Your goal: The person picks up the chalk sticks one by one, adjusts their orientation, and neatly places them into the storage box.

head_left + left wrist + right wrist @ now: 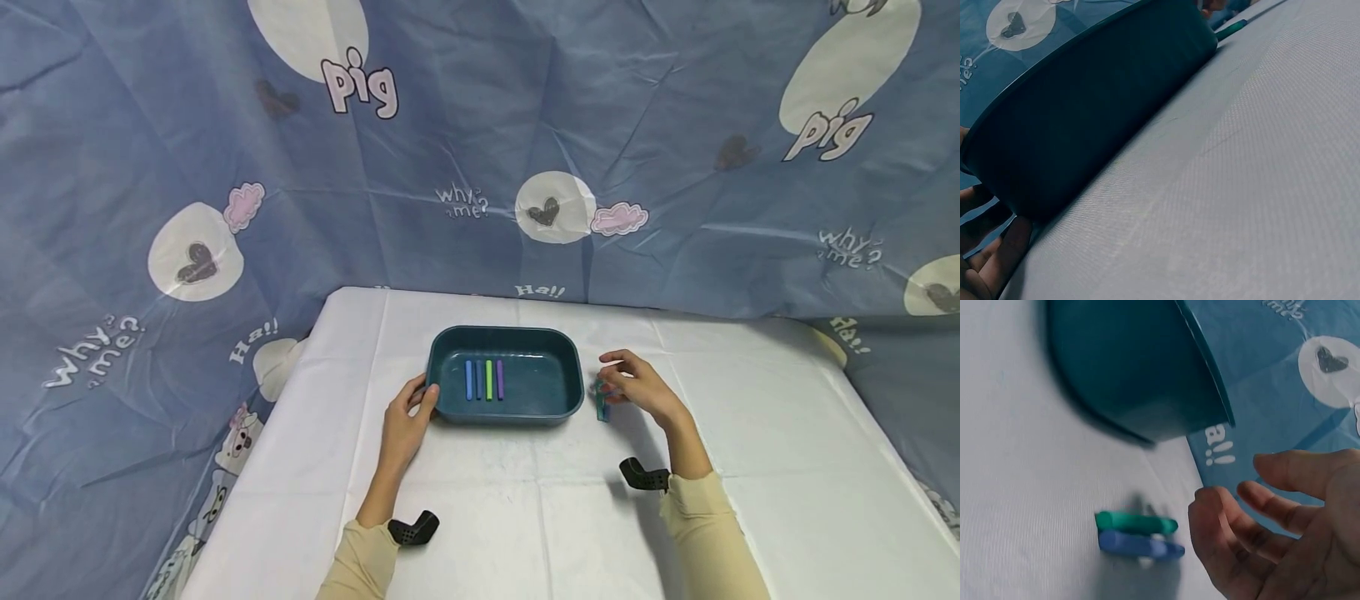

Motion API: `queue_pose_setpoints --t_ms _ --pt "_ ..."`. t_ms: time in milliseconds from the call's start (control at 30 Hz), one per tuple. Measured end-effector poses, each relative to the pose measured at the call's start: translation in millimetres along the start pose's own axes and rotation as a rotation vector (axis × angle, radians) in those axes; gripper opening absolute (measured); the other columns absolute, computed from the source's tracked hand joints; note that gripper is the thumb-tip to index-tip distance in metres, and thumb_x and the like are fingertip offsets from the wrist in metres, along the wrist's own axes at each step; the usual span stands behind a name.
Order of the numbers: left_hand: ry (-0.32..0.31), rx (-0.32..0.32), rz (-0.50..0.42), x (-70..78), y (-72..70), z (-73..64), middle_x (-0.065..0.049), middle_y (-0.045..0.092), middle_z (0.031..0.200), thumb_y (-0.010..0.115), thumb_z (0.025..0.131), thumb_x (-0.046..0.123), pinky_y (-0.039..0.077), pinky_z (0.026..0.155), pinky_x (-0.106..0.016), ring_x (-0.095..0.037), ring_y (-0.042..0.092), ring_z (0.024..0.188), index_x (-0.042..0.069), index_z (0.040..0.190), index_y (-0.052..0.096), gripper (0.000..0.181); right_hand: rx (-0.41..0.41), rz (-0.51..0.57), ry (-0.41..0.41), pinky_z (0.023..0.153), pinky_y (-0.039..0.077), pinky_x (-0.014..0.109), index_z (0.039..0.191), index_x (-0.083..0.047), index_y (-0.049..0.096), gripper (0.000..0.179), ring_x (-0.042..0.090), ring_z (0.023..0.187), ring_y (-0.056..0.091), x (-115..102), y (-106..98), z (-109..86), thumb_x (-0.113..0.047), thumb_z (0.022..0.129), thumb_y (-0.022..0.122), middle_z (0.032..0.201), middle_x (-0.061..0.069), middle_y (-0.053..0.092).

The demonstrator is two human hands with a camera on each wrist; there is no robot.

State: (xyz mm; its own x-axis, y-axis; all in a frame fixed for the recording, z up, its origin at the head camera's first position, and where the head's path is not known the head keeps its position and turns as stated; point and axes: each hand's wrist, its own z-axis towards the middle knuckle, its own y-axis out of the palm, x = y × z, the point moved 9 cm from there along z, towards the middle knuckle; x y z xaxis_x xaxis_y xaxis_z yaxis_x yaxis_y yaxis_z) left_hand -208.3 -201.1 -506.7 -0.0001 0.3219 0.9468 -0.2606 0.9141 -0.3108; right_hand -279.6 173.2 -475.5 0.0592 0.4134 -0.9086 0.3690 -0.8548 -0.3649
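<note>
A dark teal tray [540,379] stands on the white-covered table. In its left half lie a light blue stick [468,380], a dark blue stick [479,380], a lime green stick [489,380] and a purple stick [500,380], side by side. My left hand [405,421] holds the tray's left end, thumb at the near corner and fingers along the side. Right of the tray, my right hand [641,387] hovers with loosely bent fingers, holding nothing. Beneath it, a green crayon-like stick [1138,523] and a blue crayon-like stick [1141,544] lie together, apart from the fingers.
White cloth [495,500] covers the table. A blue printed curtain [465,150] hangs behind it and along both sides. A black wrist device [414,529] sits at the left cuff, another black device [643,475] at the right. Blurred white bits show beside the two loose sticks.
</note>
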Motion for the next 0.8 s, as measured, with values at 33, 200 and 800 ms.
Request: queue_pose_setpoints --t_ms 33,200,800 --pt "-0.002 -0.001 0.0 -0.4 0.2 0.0 -0.006 0.067 0.119 0.058 0.089 0.05 0.054 0.08 -0.022 -0.019 0.064 0.109 0.02 0.129 0.057 0.05 0.013 -0.005 0.009 0.08 0.056 0.041 0.136 0.004 0.036 0.043 0.036 0.1 0.063 2.4 -2.2 -0.9 -0.017 0.1 0.047 0.122 0.029 0.049" --pt "-0.003 -0.002 0.001 -0.1 -0.1 -0.9 -0.007 0.067 0.119 0.059 0.089 0.051 0.055 0.081 -0.024 -0.019 0.064 0.109 0.02 0.128 0.057 0.05 0.058 -0.04 0.044 0.075 0.057 0.035 0.136 0.006 0.036 0.045 0.027 0.092 0.064 14.5 -11.8 -2.9 -0.015 0.098 0.049 0.121 0.028 0.048" --pt "-0.001 -0.007 0.017 2.5 0.1 0.6 -0.01 0.067 0.117 0.059 0.089 0.05 0.047 0.097 -0.043 -0.023 0.063 0.111 0.019 0.13 0.057 0.051 0.136 -0.337 0.014 0.059 0.042 0.025 0.126 0.009 0.048 0.047 0.013 0.067 0.051 27.6 -12.8 -0.5 -0.014 0.088 0.063 0.091 0.017 0.057"
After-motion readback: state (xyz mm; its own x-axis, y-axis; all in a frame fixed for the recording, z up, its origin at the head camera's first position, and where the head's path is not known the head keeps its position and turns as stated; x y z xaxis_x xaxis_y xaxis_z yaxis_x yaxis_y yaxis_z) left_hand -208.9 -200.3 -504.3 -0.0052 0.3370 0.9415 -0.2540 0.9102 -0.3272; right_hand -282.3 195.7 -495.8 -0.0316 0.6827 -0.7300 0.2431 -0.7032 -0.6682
